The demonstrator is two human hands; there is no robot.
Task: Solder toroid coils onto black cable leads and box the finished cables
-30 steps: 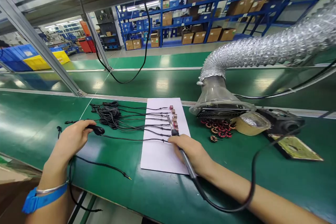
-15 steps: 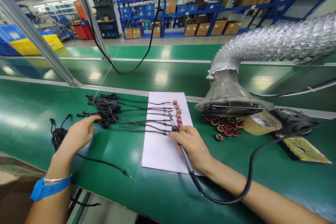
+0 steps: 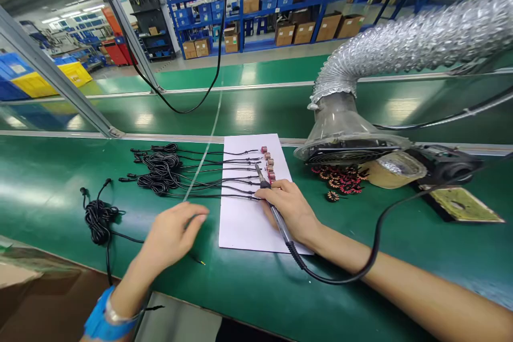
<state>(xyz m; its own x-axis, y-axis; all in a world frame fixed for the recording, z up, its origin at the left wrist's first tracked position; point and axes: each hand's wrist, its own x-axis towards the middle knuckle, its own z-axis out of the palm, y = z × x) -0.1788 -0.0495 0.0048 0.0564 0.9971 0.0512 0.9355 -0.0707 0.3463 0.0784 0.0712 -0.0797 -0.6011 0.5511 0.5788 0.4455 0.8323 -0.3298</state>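
My right hand point(image 3: 290, 209) grips a soldering iron point(image 3: 267, 196) like a pen, its tip over a white sheet point(image 3: 248, 219) near a column of small reddish coil parts point(image 3: 269, 163). Several black cables point(image 3: 160, 171) lie coiled at the left, their thin leads running onto the sheet towards the parts. My left hand point(image 3: 174, 232) hovers low over the green bench, fingers stretched out and holding nothing. It is just above a loose cable end point(image 3: 198, 261). A separate coiled black cable point(image 3: 98, 216) lies to its left.
A silver fume duct with a clear hood point(image 3: 344, 133) stands right of the sheet. Beside it are a heap of red-black toroid coils point(image 3: 340, 181), a tape roll point(image 3: 395, 168) and an iron stand with a yellow sponge point(image 3: 460, 206). A metal frame post point(image 3: 56, 72) slants at left.
My left hand let go of the coiled cable, which now lies at the left, and moved right towards the sheet. My right hand with the iron stayed by the parts.
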